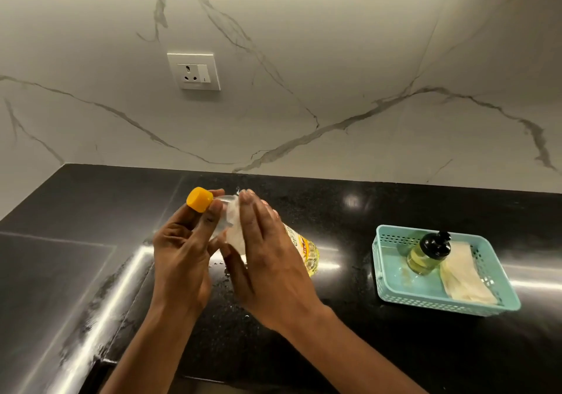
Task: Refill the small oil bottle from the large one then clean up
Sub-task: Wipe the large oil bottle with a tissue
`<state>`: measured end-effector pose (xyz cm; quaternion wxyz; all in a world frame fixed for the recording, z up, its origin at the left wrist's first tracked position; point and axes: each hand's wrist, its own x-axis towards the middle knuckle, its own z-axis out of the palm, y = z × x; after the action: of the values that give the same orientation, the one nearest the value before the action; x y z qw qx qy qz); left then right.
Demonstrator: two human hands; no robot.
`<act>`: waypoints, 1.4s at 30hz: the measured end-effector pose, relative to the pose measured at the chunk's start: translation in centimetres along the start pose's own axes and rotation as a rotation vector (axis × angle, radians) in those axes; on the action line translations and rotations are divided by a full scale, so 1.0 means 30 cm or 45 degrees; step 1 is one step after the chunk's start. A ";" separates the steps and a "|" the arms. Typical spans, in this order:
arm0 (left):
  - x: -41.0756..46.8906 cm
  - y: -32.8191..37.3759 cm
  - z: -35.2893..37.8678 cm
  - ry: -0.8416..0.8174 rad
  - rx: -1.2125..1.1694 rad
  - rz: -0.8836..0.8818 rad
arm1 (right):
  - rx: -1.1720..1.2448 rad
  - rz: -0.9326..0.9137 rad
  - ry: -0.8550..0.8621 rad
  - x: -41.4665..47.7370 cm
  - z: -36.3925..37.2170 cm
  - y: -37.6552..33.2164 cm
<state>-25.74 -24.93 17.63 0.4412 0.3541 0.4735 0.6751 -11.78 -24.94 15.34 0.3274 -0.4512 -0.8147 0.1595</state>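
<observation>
Over a black stone desk (395, 211), a person's two hands meet around the large oil bottle (305, 249), which is tilted with its yellow cap (199, 199) up and to the left. The left hand (179, 250) curls around the neck just below the cap; the right hand (267, 256) presses a white tissue (235, 226) against the bottle's clear upper body, fingers extended. To the right, well apart, the small oil bottle (427, 253) with a black pump top stands upright in a teal perforated basket (392, 290), just beside a folded pale cloth (465, 275). Droplets speckle the desk beneath the hands.
</observation>
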 end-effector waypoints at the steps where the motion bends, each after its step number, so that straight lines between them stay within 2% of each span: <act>1: 0.002 0.005 -0.003 0.018 -0.020 0.000 | -0.046 -0.058 0.011 -0.011 0.009 0.013; 4: 0.014 0.011 -0.030 0.090 -0.107 -0.032 | -0.266 -0.187 -0.008 -0.070 0.024 0.124; 6: 0.020 0.011 -0.051 0.128 -0.134 -0.048 | -0.380 -0.144 -0.047 -0.107 0.022 0.199; 8: 0.015 0.011 -0.051 0.147 -0.140 -0.063 | -0.310 0.031 -0.068 -0.115 0.015 0.226; 11: -0.002 0.004 -0.014 0.124 -0.130 -0.071 | -0.044 0.252 -0.095 -0.067 0.021 0.165; 15: 0.002 0.006 0.003 0.125 -0.170 -0.088 | -0.180 0.107 -0.070 -0.036 0.040 0.079; 18: 0.020 0.014 -0.025 0.137 -0.241 -0.093 | -0.337 0.019 -0.104 -0.095 0.034 0.155; 21: 0.025 0.022 -0.048 0.168 -0.266 -0.064 | -0.301 0.269 -0.215 -0.160 0.019 0.248; 24: 0.015 0.010 -0.028 0.145 -0.240 -0.075 | -0.206 0.412 -0.195 -0.129 0.022 0.235; 28: 0.003 0.001 0.005 0.112 -0.259 -0.100 | -0.102 0.235 -0.030 -0.033 0.036 0.107; 31: 0.024 0.013 -0.025 0.131 -0.282 -0.123 | -0.201 0.038 -0.049 -0.078 0.031 0.161; 34: 0.034 0.014 -0.057 0.142 -0.290 -0.128 | -0.256 0.110 -0.071 -0.144 0.020 0.279; 37: 0.024 0.000 -0.055 0.136 -0.288 -0.136 | 0.069 0.422 -0.055 -0.140 0.022 0.308; 42: 0.019 -0.013 -0.055 0.142 -0.313 -0.107 | 1.220 1.056 0.219 -0.036 0.017 0.275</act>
<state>-27.32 -24.88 16.81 0.4821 0.2393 0.4253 0.7276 -6.51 -21.36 9.98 0.4680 -0.5439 -0.3815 0.5827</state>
